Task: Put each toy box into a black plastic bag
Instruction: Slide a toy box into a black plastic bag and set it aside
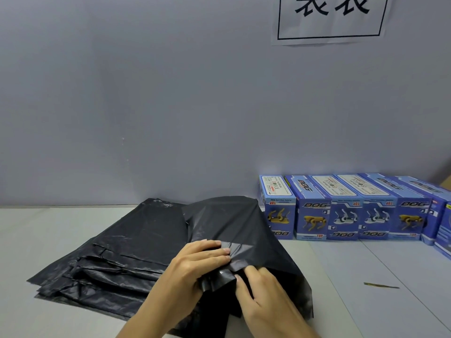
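A black plastic bag (231,220) is lifted off a flat stack of black bags (117,259) on the table. My left hand (192,267) pinches the bag's near edge from the left, its fingers curled over the plastic. My right hand (263,291) pinches the same bunched edge from the right. Several blue toy boxes (349,211) printed with robot dogs stand in a row against the wall at the right, apart from both hands.
A grey wall rises behind the table (366,276). A white paper sign (332,18) with black characters hangs at the upper right. A thin greenish strip (380,285) lies on the table right of my hands. More blue boxes continue past the right edge.
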Available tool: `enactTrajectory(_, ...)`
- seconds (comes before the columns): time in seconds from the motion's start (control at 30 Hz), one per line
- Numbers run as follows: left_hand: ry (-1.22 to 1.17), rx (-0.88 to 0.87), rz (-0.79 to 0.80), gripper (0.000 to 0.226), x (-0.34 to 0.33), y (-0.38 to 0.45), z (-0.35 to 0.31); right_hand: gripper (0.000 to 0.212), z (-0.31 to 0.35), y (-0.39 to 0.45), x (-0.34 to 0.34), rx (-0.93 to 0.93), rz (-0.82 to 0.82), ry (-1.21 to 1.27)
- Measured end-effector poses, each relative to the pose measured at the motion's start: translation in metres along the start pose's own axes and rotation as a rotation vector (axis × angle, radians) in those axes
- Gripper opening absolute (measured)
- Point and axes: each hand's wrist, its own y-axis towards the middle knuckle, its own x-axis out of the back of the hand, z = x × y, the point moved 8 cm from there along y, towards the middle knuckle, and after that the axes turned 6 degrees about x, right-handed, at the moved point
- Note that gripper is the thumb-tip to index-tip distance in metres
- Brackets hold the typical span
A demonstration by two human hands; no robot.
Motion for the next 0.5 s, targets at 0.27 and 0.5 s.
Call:
enactTrajectory(0.27,-0.021,0.133,0.015,0.061,0.001,-0.004,0.018,0.025,0.006,0.003,0.013,0.151,-0.035,0.044)
enactTrajectory(0.5,-0.235,0.220,0.019,0.015,0.012,0.001,0.014,0.037,0.005,-0.002,0.085,0.246,-0.383,0.140)
